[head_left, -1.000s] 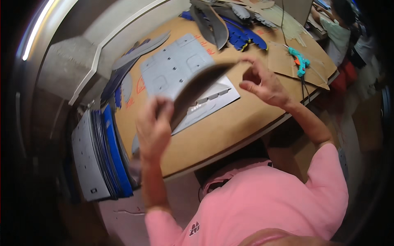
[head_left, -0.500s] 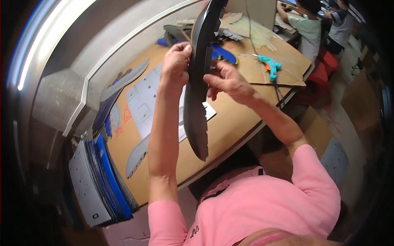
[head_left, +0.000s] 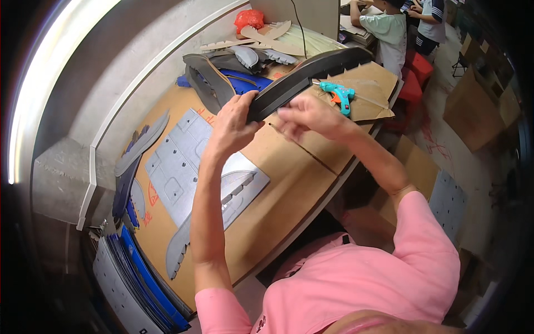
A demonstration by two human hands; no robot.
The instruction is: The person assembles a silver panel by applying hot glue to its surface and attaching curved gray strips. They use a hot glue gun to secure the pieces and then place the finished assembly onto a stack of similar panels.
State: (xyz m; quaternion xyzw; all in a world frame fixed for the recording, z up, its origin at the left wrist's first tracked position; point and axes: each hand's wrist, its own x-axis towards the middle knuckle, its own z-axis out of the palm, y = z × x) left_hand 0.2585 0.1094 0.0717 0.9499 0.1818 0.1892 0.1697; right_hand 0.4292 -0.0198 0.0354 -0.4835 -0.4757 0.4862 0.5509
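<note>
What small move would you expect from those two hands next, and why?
Probably lowering the long dark foam piece toward the cardboard-covered table. The left hand grips its near end and the right hand pinches its lower edge, so it hangs in the air above the teal glue gun, unsupported at its far end.

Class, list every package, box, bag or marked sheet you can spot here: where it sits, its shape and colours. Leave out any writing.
Cardboard box: floor, far right; brown, open-topped.
Red bag: far end of the table, by the wall; crumpled, shiny.
Cardboard table cover: left part; tan with red handwritten marks.
No screens or signs show.
</note>
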